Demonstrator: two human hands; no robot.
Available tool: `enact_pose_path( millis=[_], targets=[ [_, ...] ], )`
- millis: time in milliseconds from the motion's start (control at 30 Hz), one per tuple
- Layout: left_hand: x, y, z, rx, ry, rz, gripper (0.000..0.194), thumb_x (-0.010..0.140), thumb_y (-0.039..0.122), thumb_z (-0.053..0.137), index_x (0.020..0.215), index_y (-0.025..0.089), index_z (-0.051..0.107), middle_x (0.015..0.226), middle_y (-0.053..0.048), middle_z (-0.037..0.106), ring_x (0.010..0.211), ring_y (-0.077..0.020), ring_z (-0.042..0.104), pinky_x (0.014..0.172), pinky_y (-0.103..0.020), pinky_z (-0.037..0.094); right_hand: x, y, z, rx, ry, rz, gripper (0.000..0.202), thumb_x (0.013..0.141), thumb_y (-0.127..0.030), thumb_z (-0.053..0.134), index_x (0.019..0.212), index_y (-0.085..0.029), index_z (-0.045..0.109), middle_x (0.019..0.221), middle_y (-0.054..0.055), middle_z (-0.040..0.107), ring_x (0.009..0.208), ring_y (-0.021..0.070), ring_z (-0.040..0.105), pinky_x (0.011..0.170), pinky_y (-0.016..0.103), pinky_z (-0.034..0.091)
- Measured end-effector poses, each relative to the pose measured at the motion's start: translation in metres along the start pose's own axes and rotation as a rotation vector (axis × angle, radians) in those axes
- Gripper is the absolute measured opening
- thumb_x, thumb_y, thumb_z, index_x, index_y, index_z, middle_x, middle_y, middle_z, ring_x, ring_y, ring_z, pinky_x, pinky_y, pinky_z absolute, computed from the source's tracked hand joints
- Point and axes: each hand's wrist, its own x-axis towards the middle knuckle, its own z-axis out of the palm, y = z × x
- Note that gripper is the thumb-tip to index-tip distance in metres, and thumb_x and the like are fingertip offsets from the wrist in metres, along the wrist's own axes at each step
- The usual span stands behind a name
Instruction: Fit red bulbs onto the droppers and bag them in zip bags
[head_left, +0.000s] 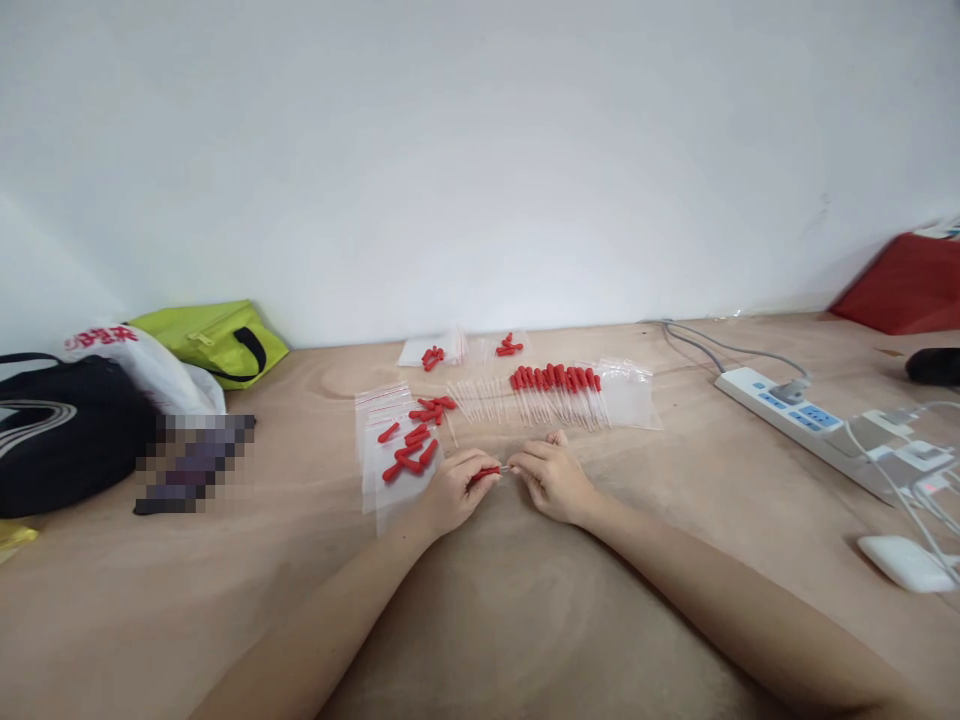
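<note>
- Our left hand (459, 490) has its fingers closed around a red bulb (486, 473), held low over the table (510, 620), near its front middle.
- Our right hand (553, 480) pinches a thin clear tube (506, 468) that meets the bulb's end between our hands.
- Beyond our right hand we see a row of red-topped droppers (555, 379), with bare clear tubes (478, 400) just left of it.
- Beside our left hand, loose red bulbs (409, 458) lie on clear zip bags (375, 430).
- Well off to our right sits a white power strip (780, 410).
</note>
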Motion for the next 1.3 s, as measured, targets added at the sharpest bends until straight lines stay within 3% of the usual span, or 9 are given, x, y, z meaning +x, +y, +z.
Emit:
enact_pose_path(
  millis=[200, 300, 467, 600, 733, 900, 1033, 1133, 1300],
  targets=[
    [-0.001, -0.016, -0.005, 0.065, -0.011, 0.072, 0.017, 0.085, 0.025, 0.049, 0.089, 0.018, 0.064, 0.078, -0.003, 0.066, 0.073, -0.0152, 0.06, 0.069, -0.028, 0.047, 0.005, -0.001, -0.005, -0.155, -0.047, -0.056, 0.021, 0.085, -0.024, 0.043, 0.084, -0.02, 0.064, 0.077, 0.004, 0.061, 0.076, 0.0157, 0.045, 0.07, 0.032, 0.019],
    [-0.001, -0.015, -0.006, 0.096, 0.012, 0.025, 0.023, 0.087, 0.024, 0.044, 0.105, 0.021, 0.059, 0.095, -0.005, 0.064, 0.089, -0.0165, 0.059, 0.08, -0.031, 0.046, 0.005, -0.002, -0.008, -0.18, -0.067, 0.017, 0.022, 0.085, -0.025, 0.043, 0.082, -0.019, 0.064, 0.074, 0.005, 0.061, 0.076, 0.0164, 0.046, 0.069, 0.033, 0.019],
    [-0.001, -0.009, -0.005, 0.137, -0.007, -0.167, 0.048, 0.082, 0.024, 0.051, 0.128, 0.019, 0.036, 0.117, -0.01, 0.051, 0.107, -0.021, 0.049, 0.089, -0.036, 0.043, 0.016, 0.015, -0.011, -0.108, 0.025, 0.461, 0.023, 0.083, -0.027, 0.041, 0.091, -0.02, 0.061, 0.082, 0.006, 0.065, 0.081, 0.0185, 0.052, 0.071, 0.031, 0.022],
    [-0.001, -0.01, -0.004, 0.134, -0.09, -0.18, 0.027, 0.082, 0.021, 0.049, 0.109, 0.019, 0.053, 0.106, -0.007, 0.056, 0.096, -0.0192, 0.054, 0.084, -0.034, 0.045, 0.038, 0.038, -0.01, -0.122, 0.116, 0.79, 0.025, 0.079, -0.024, 0.043, 0.101, -0.017, 0.054, 0.083, 0.006, 0.065, 0.082, 0.0199, 0.055, 0.075, 0.032, 0.024],
    [0.0, -0.01, -0.005, 0.132, -0.092, -0.155, 0.017, 0.082, 0.02, 0.048, 0.096, 0.019, 0.058, 0.097, -0.006, 0.059, 0.089, -0.0176, 0.055, 0.081, -0.033, 0.046, 0.057, 0.057, -0.004, -0.199, 0.161, 0.95, 0.02, 0.079, -0.021, 0.041, 0.094, -0.016, 0.054, 0.081, 0.007, 0.065, 0.079, 0.0212, 0.055, 0.08, 0.036, 0.023],
    [-0.001, -0.01, -0.004, 0.125, -0.091, -0.135, 0.015, 0.082, 0.019, 0.048, 0.092, 0.018, 0.06, 0.095, -0.006, 0.059, 0.088, -0.0172, 0.055, 0.079, -0.032, 0.045, 0.059, 0.07, 0.005, -0.275, 0.159, 0.928, 0.019, 0.079, -0.022, 0.041, 0.084, -0.015, 0.058, 0.086, 0.01, 0.064, 0.083, 0.0242, 0.054, 0.078, 0.039, 0.022],
    [-0.001, -0.01, 0.001, 0.185, -0.082, -0.123, 0.014, 0.082, 0.021, 0.049, 0.09, 0.019, 0.06, 0.094, -0.005, 0.059, 0.087, -0.0179, 0.055, 0.078, -0.033, 0.044, 0.061, 0.062, 0.01, -0.316, 0.149, 0.823, 0.022, 0.079, -0.024, 0.041, 0.084, -0.016, 0.061, 0.09, 0.012, 0.063, 0.086, 0.0248, 0.053, 0.077, 0.039, 0.022],
    [0.002, -0.007, -0.004, 0.414, -0.028, -0.191, 0.013, 0.08, 0.024, 0.052, 0.086, 0.018, 0.062, 0.088, -0.006, 0.06, 0.084, -0.0217, 0.053, 0.076, -0.037, 0.041, 0.07, 0.045, 0.016, -0.298, 0.091, 0.742, 0.026, 0.08, -0.028, 0.04, 0.083, -0.017, 0.063, 0.088, 0.012, 0.064, 0.085, 0.0239, 0.053, 0.077, 0.039, 0.022],
    [0.011, -0.006, -0.034, 0.905, 0.039, -0.449, 0.017, 0.073, 0.03, 0.057, 0.079, 0.015, 0.063, 0.083, -0.012, 0.057, 0.083, -0.0295, 0.049, 0.068, -0.041, 0.037, 0.088, 0.026, 0.03, -0.308, 0.002, 0.779, 0.029, 0.079, -0.028, 0.04, 0.084, -0.013, 0.064, 0.087, 0.014, 0.064, 0.084, 0.0243, 0.054, 0.078, 0.041, 0.023]
  ],
)
